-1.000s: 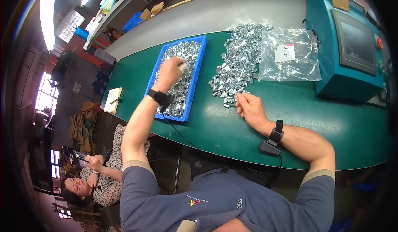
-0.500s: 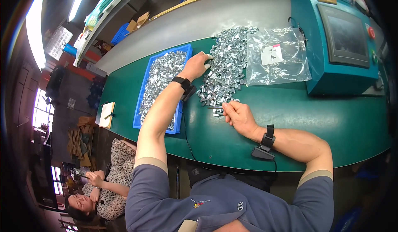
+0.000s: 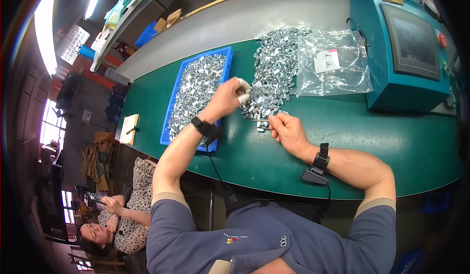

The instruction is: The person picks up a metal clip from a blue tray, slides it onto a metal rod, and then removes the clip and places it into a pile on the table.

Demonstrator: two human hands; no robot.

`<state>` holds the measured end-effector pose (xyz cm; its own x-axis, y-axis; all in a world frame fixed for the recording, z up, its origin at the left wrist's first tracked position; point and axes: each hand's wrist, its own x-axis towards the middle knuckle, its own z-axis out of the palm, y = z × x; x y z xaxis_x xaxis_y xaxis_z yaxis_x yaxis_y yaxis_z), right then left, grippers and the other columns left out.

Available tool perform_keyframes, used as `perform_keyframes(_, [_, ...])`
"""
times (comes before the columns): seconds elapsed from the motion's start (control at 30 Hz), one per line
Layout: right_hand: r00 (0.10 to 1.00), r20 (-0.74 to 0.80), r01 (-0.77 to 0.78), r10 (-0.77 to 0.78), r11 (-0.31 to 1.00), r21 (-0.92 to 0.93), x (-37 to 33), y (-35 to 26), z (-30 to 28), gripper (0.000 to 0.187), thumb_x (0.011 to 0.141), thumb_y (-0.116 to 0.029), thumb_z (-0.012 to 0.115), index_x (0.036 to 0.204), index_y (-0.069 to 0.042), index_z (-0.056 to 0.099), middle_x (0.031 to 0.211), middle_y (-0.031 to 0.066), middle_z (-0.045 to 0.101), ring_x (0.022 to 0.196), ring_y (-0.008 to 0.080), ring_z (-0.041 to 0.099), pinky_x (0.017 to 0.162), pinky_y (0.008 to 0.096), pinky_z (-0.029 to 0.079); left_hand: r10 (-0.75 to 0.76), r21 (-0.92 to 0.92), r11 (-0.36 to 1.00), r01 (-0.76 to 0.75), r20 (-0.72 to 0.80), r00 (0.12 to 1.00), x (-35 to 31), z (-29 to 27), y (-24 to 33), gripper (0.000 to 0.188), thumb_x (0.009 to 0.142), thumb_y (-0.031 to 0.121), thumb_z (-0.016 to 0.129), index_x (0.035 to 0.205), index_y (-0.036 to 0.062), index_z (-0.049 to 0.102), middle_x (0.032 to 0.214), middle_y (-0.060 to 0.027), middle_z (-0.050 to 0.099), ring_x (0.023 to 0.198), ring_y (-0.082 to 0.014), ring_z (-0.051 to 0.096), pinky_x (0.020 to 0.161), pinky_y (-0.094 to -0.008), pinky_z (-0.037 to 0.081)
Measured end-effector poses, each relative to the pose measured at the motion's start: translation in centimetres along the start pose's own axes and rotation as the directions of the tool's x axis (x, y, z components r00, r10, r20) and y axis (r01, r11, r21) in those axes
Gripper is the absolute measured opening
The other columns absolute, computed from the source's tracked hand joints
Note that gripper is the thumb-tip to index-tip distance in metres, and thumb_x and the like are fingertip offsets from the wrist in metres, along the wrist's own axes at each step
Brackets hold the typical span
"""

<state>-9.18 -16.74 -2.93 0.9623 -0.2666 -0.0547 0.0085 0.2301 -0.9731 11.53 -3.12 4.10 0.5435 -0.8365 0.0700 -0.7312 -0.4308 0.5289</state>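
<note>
My left hand [image 3: 229,98] is over the left edge of a pile of small shiny metal pieces [image 3: 275,63]. White covers sit on its thumb and finger, which curl toward each other in a ring; anything between the tips is too small to make out. My right hand [image 3: 290,132], at the near end of the pile, pinches a thin metal rod [image 3: 259,121] between thumb and fingers. The rod points left, across the nearest pieces. Left of the pile stands a blue tray [image 3: 166,127] filled with similar metal pieces, partly hidden by my left forearm.
A clear plastic bag [image 3: 342,76] with a white label lies right of the pile. Beyond it stands a teal machine [image 3: 391,90] with a screen. A notebook [image 3: 128,129] rests at the green table's left end. Another person [image 3: 132,215] sits at the lower left.
My left hand has drawn back toward me, its fingers curling in. My right hand still pinches the rod, near the pile's end. The whole view has shifted slightly.
</note>
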Motion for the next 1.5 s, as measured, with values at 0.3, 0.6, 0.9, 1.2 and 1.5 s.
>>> perform_keyframes(0.3, [0.999,-0.018,0.03,-0.03,0.999,0.016,0.1,-0.2,0.0,0.034,0.103,-0.029,0.057,0.08,-0.004,0.061,0.067,-0.0004,0.06,0.057,0.0041,0.051,0.051,0.0207,0.041,0.122,0.028,0.992,-0.123,0.034,0.992,-6.3,2.3,3.5,0.02,0.086,0.007,0.073,0.105,0.0042,0.067,0.096,-0.0093,0.065,0.084,-0.0221,0.066,0.077,-0.0324,0.053])
perform_keyframes(0.6, [1.0,-0.025,0.018,-0.018,1.0,-0.024,0.1,0.1,-0.1,0.029,0.101,-0.025,0.061,0.082,-0.004,0.062,0.069,-0.0002,0.06,0.058,0.0045,0.052,0.052,0.0211,0.042,0.016,-0.113,0.994,-0.012,0.029,0.999,-7.5,1.5,4.4,0.021,0.086,0.006,0.072,0.106,0.0045,0.067,0.095,-0.0098,0.067,0.088,-0.0253,0.066,0.077,-0.0358,0.052])
perform_keyframes(0.9, [0.999,0.014,0.04,-0.039,0.994,-0.103,0.0,0.0,0.1,0.03,0.099,-0.026,0.062,0.082,-0.001,0.064,0.066,0.0022,0.063,0.059,0.0081,0.058,0.053,0.0252,0.046,0.271,0.082,0.959,-0.271,0.008,0.962,-7.3,1.8,4.9,0.021,0.085,0.009,0.074,0.105,0.0087,0.069,0.088,-0.0098,0.06,0.086,-0.0309,0.06,0.075,-0.0404,0.049])
perform_keyframes(1.2, [1.0,0.009,0.023,-0.022,0.994,-0.104,-0.1,-0.3,0.0,0.035,0.101,-0.028,0.058,0.079,-0.002,0.064,0.063,0.0018,0.062,0.054,0.0081,0.055,0.05,0.0254,0.045,0.319,0.024,0.948,-0.318,-0.036,0.947,-7.1,2.7,5.1,0.021,0.084,0.006,0.073,0.104,0.0062,0.069,0.087,-0.0096,0.059,0.083,-0.0302,0.058,0.073,-0.0401,0.048])
perform_keyframes(1.5, [0.994,-0.073,0.087,-0.084,0.996,0.037,0.1,0.2,-0.4,0.034,0.105,-0.029,0.055,0.084,-0.004,0.062,0.07,-0.0001,0.061,0.057,0.0046,0.052,0.05,0.0204,0.04,0.251,0.154,0.958,-0.24,-0.056,0.966,-6.1,-0.2,3.6,0.018,0.087,0.01,0.072,0.105,0.0091,0.071,0.091,-0.0103,0.065,0.088,-0.0306,0.064,0.079,-0.0386,0.051])
